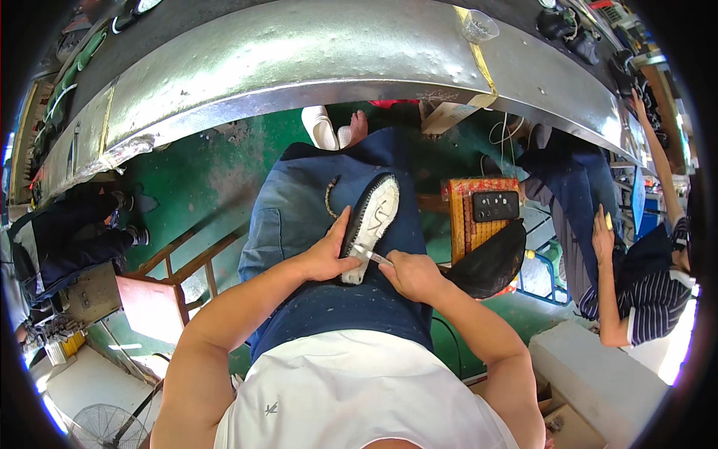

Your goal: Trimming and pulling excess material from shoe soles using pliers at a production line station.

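A shoe [383, 208] with a black upper rests bottom up on my blue-trousered lap, its toe pointing away from me. Its pale underside is ringed by stitches and carries dark squiggled lines. My left hand [325, 254] grips the shoe's left side near the heel, thumb over the underside. In the closed fingers of my right hand [413, 275] is a knife-like tool with a flat metal blade [369, 254], which lies across the shoe near the heel. My fist hides its handle. A short twisted cord [331, 196] lies on my lap left of the shoe.
Ahead runs a metal-topped bench [299, 56] with a clear plastic cup [479, 27]. To my right, a seat with wooden slats [462, 217] bears a black phone [495, 206] and dark cloth [490, 262]. A person in a striped shirt [654, 299] sits beyond; another person's dark-clad legs [75, 232] show left.
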The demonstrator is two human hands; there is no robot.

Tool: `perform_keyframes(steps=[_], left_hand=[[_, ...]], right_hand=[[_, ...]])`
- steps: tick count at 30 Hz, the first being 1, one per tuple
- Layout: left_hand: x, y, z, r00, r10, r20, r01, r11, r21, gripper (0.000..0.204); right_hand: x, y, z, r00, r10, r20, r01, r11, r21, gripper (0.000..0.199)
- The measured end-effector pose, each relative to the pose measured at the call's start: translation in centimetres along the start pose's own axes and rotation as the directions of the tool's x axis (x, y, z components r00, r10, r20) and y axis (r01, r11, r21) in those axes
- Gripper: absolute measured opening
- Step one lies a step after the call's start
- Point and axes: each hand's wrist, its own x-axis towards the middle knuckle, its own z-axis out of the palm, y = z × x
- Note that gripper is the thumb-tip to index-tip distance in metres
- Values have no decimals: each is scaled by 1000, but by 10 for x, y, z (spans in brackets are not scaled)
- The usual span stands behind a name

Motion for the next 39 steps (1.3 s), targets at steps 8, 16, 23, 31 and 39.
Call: perform_keyframes(steps=[8,16,23,31,39], left_hand=[[35,37,-18,980,-96,-175,81,992,-95,86],[44,10,-46,975,-88,-202,-11,896,-443,58],[-40,196,-219,869,83,-487,-310,860,-406,59],[83,297,-427,739,374,-560,518,216,828,76],[161,195,-501,774,389,-500,622,-315,717,78]], right_hand=[[-10,30,7,975,219,-42,-127,700,703,43],[2,18,-71,958,228,-174,-68,769,636,40],[59,-9,-194,783,-230,-578,183,973,-139,41],[160,51,-266,600,-360,-715,8,896,-445,43],[173,57,-282,559,-381,-737,13,892,-451,35]])
